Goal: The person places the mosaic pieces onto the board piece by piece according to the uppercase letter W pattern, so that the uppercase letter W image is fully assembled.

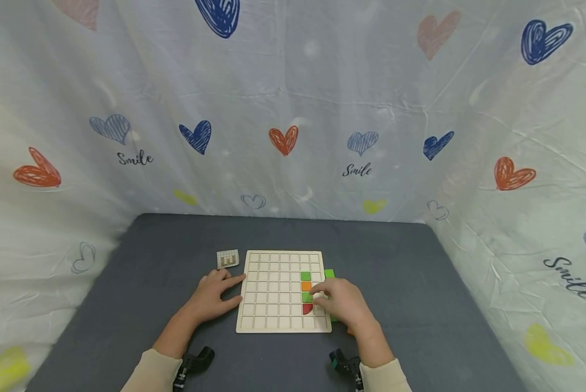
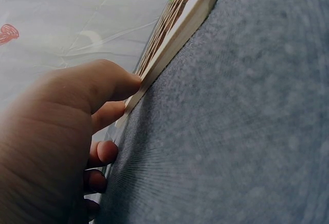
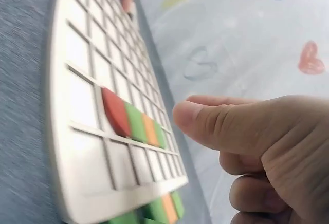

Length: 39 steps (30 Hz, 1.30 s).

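Note:
A pale wooden grid board lies on the dark cloth. One column of cells holds a green square, an orange square, another green square and a red rounded piece. My left hand rests at the board's left edge; in the left wrist view, thumb and index finger touch its wooden side. Over the board's right part hovers my right hand, loosely bent, fingertips close to the lower green square. The right wrist view shows no piece at the right thumb.
A small patterned card or tile lies beyond the left hand. More green pieces and an orange one lie along the board's right side, partly hidden by the right hand. A heart-printed curtain hangs behind the table.

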Each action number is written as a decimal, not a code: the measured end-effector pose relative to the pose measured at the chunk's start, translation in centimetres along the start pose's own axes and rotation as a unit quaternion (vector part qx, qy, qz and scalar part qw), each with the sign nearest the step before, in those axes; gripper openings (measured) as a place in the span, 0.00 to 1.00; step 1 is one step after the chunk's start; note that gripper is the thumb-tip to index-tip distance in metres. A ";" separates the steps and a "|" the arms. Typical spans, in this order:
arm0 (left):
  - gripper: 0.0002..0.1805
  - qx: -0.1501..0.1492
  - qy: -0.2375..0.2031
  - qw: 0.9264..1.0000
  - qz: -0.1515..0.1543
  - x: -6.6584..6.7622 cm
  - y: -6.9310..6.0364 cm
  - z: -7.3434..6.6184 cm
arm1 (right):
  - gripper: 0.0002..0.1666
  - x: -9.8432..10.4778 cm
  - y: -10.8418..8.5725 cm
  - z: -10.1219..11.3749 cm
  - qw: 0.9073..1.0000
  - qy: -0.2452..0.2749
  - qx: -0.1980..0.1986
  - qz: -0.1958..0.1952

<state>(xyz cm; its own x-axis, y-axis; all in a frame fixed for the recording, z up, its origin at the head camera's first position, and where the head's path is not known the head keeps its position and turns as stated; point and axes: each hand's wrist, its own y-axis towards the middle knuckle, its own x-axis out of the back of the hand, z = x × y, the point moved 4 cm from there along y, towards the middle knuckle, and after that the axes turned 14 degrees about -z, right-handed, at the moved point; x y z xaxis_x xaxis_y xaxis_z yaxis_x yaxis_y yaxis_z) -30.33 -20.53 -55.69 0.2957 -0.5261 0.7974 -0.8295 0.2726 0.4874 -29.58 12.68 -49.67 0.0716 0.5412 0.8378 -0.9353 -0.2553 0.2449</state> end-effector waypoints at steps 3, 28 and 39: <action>0.30 -0.008 0.000 1.000 -0.011 0.1 -0.1 0.1 | 0.10 0.7 0.5 -0.4 1.000 -0.010 -0.007 -0.010; 0.30 0.007 -0.005 1.000 0.005 -0.2 -0.1 0.2 | 0.16 0.1 4.5 -6.0 0.992 -0.079 -0.095 -0.006; 0.30 0.010 -0.004 1.000 0.003 -0.2 -0.1 0.4 | 0.14 -0.2 5.3 -6.6 0.989 -0.096 -0.110 0.000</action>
<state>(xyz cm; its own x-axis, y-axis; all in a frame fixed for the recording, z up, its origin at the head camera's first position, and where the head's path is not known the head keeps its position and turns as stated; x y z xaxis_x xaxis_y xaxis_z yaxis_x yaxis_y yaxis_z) -30.49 -20.77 -56.04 0.2868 -0.5316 0.7969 -0.8402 0.2601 0.4759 -36.86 16.50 -51.73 0.1171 0.3738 0.9201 -0.9864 -0.0637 0.1515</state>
